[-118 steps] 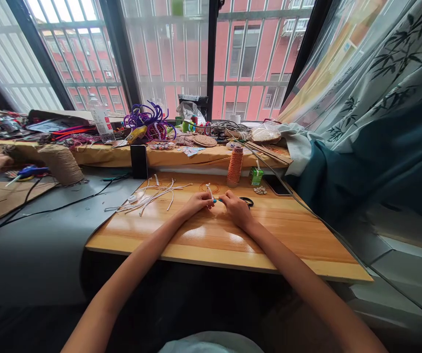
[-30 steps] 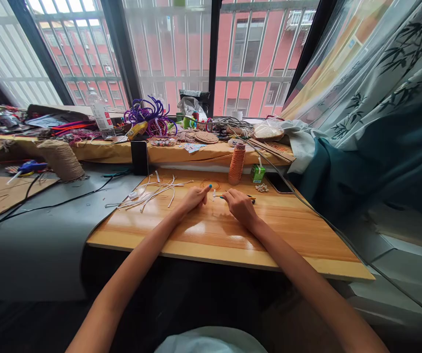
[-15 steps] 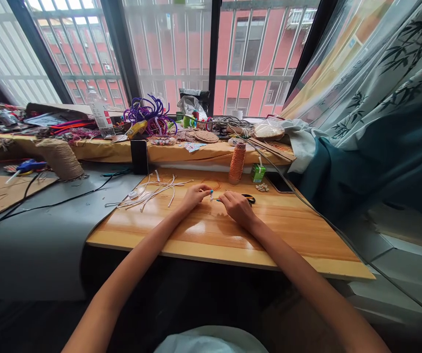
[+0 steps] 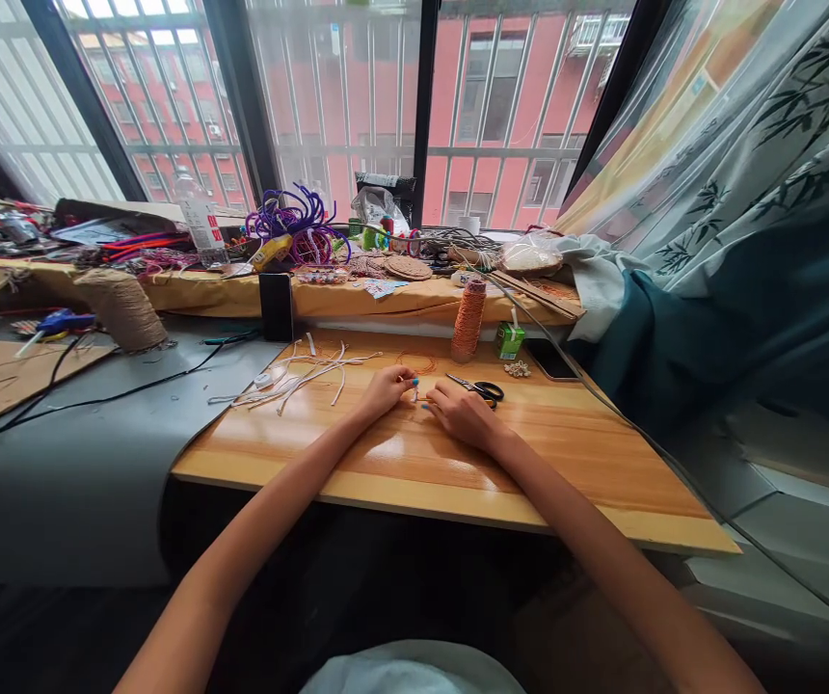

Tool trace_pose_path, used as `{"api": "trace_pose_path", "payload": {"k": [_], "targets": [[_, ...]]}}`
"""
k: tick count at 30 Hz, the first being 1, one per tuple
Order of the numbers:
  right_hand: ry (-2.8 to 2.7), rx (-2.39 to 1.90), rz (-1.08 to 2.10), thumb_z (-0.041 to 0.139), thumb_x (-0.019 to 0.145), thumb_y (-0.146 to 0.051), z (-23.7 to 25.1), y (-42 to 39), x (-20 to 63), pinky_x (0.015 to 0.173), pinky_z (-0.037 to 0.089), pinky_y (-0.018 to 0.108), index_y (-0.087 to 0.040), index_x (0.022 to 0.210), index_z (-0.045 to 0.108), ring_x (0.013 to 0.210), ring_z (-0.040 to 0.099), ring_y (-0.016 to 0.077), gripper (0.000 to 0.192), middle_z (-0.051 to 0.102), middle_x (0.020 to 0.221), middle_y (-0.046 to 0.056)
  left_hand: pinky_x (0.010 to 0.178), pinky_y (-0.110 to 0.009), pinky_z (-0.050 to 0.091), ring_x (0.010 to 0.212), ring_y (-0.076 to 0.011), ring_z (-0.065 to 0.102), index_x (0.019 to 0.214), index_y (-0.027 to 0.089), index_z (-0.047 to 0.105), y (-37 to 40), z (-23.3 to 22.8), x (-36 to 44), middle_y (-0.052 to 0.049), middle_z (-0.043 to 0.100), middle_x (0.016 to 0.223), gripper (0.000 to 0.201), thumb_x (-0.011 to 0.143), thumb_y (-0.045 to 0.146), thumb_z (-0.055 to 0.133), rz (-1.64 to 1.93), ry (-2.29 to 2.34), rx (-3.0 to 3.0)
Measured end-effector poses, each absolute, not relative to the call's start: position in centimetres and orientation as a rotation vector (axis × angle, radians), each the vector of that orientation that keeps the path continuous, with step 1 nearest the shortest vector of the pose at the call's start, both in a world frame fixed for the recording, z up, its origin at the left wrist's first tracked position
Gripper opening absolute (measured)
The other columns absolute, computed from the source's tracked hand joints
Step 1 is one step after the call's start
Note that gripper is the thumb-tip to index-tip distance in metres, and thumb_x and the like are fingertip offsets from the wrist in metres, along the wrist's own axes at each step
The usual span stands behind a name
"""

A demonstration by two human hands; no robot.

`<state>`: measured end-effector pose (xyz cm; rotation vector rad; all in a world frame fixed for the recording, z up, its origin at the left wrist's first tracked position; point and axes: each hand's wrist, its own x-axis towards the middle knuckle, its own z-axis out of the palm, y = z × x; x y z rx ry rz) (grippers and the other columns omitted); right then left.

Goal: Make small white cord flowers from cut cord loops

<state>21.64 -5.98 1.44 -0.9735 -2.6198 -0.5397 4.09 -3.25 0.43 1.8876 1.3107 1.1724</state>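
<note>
My left hand (image 4: 388, 389) is closed in a pinch on a short piece of white cord (image 4: 415, 394), whose lower end hangs below the fingertips. Just to the right, my right hand (image 4: 462, 413) has its fingers bent together over the tabletop, on what appears to be an orange thread (image 4: 424, 399) running towards the white cord. The fingers partly hide the thread. Black-handled scissors (image 4: 489, 390) lie partly opened beyond my right hand. Behind my left hand, loose orange thread (image 4: 418, 362) curls on the wood. Several white cords (image 4: 306, 378) are scattered to the left.
A cone of orange thread (image 4: 468, 320) stands at the back by a green drink carton (image 4: 509, 340), small pale pieces (image 4: 517, 369) and a flat phone (image 4: 553, 360). Another dark phone (image 4: 277, 308) stands upright. A grey cable (image 4: 602, 395) crosses the right side. The sill behind is cluttered.
My right hand has shifted slightly down, and more of the scissors shows behind it. The left hand keeps its pinch on the white cord. The view has tilted a little.
</note>
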Motion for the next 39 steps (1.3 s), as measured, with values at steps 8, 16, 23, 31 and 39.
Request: {"api": "trace_pose_path", "payload": {"k": [8,16,23,31,39], "targets": [[-2.689,-1.021,-0.499,0.041,0.083,-0.012,1.44,-5.74,21.74,0.055,0.031,0.024,-0.013,0.084,0.056,0.071,0.054,0.0145,0.015,0.059,0.083,0.007,0.064,-0.023,0.039,0.065,-0.0124,0.051,0.065,0.015,0.059,-3.16,0.16,4.33,-0.001,0.061,0.066,0.006,0.068,0.016,0.053,1.197,1.343,1.946],[-2.683,-1.098,-0.519,0.038,0.082,-0.01,1.44,-5.66,21.6,0.053,0.028,0.025,-0.014,0.083,0.057,0.07,0.055,0.0159,0.02,0.062,0.081,0.008,0.063,-0.022,0.038,0.067,-0.0122,0.05,0.065,0.015,0.058,-3.39,0.16,4.55,-0.001,0.058,0.069,0.008,0.071,0.015,0.052,1.194,1.317,2.042],[-2.63,-1.159,-0.523,0.035,0.086,-0.014,1.38,-5.55,21.7,0.05,0.024,0.024,-0.015,0.079,0.056,0.064,0.055,0.0149,0.022,0.062,0.072,0.006,0.065,-0.023,0.037,0.067,-0.012,0.047,0.064,0.015,0.054,-3.44,0.0,4.6,-0.001,0.054,0.068,0.01,0.073,0.013,0.049,1.209,1.331,2.095],[-2.609,-1.113,-0.561,0.031,0.089,-0.03,1.09,-5.4,21.68,0.048,0.023,0.025,-0.013,0.089,0.052,0.069,0.055,0.0155,0.026,0.059,0.083,0.009,0.064,-0.022,0.036,0.067,-0.0116,0.047,0.065,0.015,0.052,-3.43,-0.07,4.65,0.0,0.053,0.068,0.013,0.074,0.01,0.046,1.203,1.321,2.138],[-2.655,-1.009,-0.575,0.031,0.088,-0.02,1.08,-5.31,22.08,0.052,0.028,0.024,-0.013,0.087,0.052,0.068,0.052,0.0143,0.022,0.057,0.08,0.007,0.065,-0.023,0.037,0.069,-0.0127,0.048,0.066,0.016,0.051,-3.26,-0.35,4.57,-0.001,0.053,0.069,0.011,0.075,0.012,0.046,1.24,1.35,2.15]]}}
